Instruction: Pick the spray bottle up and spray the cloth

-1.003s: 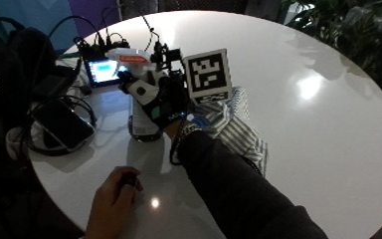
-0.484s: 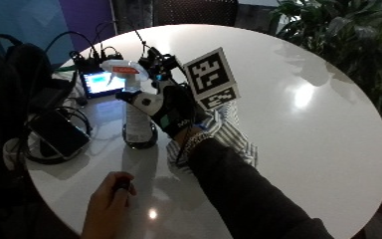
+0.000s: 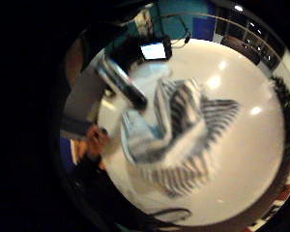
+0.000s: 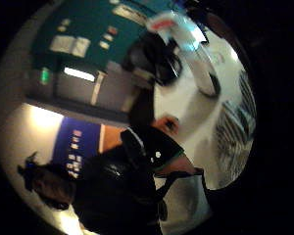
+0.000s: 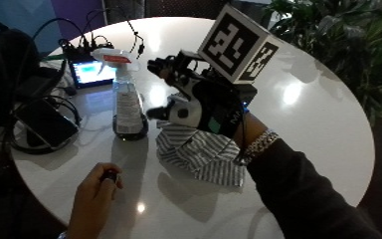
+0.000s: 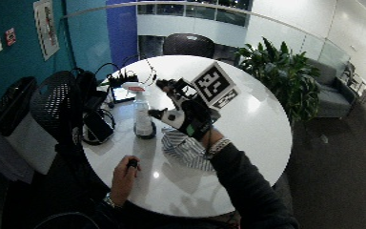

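Observation:
A clear spray bottle (image 5: 128, 102) with a white head stands upright on the white round table (image 5: 310, 114), left of the cloth. The striped grey and white cloth (image 5: 201, 154) lies crumpled near the table's middle. My gloved right hand (image 5: 194, 102) hovers above the cloth, just right of the bottle, with fingers spread and nothing in it. A small gap shows between its thumb and the bottle. The palm views show the bottle (image 3: 121, 82) (image 4: 186, 44) beside the cloth (image 3: 179, 130) (image 4: 232, 132). The wide view shows the hand (image 6: 186, 117) between bottle (image 6: 143, 114) and cloth (image 6: 183, 148).
A small lit screen (image 5: 91, 72) and tangled cables sit behind the bottle. A dark phone (image 5: 42, 124) lies at the table's left edge. The bare left hand (image 5: 95, 194) rests near the front edge with a small dark object. Plants (image 5: 336, 30) stand beyond the far side.
My hand was closed round the bottle; now it has let go and drawn right, over the cloth. The bottle stays standing. The outside camera has also shifted.

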A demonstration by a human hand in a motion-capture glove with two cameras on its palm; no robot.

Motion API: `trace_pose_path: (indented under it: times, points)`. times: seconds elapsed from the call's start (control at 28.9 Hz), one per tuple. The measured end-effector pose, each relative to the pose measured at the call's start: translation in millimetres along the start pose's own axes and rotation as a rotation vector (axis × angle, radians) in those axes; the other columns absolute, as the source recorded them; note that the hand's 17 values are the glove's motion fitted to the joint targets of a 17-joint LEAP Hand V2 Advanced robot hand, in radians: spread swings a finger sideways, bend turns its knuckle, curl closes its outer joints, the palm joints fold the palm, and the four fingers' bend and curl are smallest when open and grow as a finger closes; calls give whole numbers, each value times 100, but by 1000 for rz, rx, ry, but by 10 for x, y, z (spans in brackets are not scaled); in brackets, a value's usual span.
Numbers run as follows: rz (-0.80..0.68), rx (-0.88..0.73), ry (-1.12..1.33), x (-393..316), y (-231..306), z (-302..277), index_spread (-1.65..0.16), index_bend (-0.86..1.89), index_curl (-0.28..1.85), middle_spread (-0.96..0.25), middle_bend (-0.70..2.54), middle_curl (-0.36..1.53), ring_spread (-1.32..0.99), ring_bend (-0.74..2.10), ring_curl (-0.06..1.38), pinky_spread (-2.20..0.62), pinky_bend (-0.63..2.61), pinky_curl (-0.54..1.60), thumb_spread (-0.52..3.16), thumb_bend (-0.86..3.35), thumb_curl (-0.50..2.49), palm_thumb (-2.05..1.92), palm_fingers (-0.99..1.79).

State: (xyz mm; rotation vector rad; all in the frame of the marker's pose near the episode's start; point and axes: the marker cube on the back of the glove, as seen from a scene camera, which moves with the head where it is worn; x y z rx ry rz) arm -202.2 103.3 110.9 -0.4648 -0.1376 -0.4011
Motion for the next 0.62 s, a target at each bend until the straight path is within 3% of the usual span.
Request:
trace_pose_path:
  times: [0.24,0.62]
  points:
    - [-103,-234,189,-153,437,69,-40,22,34,-4,25,36,-6,26,28,21,34,31,94,-6,35,32,28]
    - [-125,-284,190,-197,752,265,-40,19,35,-4,22,35,-6,19,27,23,26,30,94,-4,32,27,30]
